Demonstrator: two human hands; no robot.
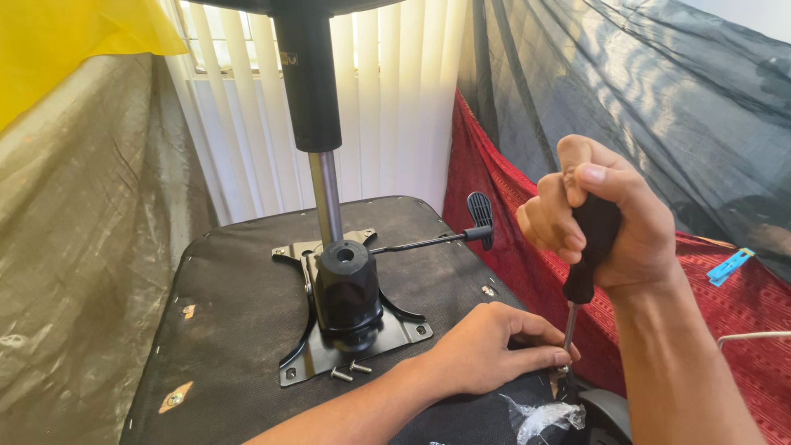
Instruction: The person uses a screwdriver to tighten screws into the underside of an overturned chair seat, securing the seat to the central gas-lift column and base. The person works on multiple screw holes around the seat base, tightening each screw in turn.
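Far left: a yellow sheet (74, 41) is hung above a drab grey-brown tarp (74, 247). Pale vertical blinds (247, 107) are seen behind, lit from outside.

Centre: an upturned chair seat (239, 305), black fabric underside with stapled edges, is laid flat. A black metal mounting plate (362, 346) is set on it, with a black cylindrical housing (346, 284) rising from the plate. A chrome gas-lift rod (327, 198) stands behind it, capped by a black sleeve (309, 74). A thin lever with a black paddle handle (480, 218) is run out to the right. Two loose bolts (350, 371) are lain at the plate's near edge, just beside it.

Near centre-right: the left hand (486, 350) is rested on the seat's near right edge, fingertips pinched around the metal shaft of the screwdriver (581, 272) close to its tip. The tip itself is hidden; what it meets cannot be told.

Right: the right hand (610, 222) is clenched round the screwdriver's black handle, thumb on top, tool held nearly upright, slightly tilted.

Near edge: a crumpled clear plastic bag (544, 416) is lain below the hands; contents cannot be made out.

Far right: a red patterned cloth (725, 305) is draped under a dark grey tarp (626, 91). A small blue clip (729, 266) is seen on the cloth.
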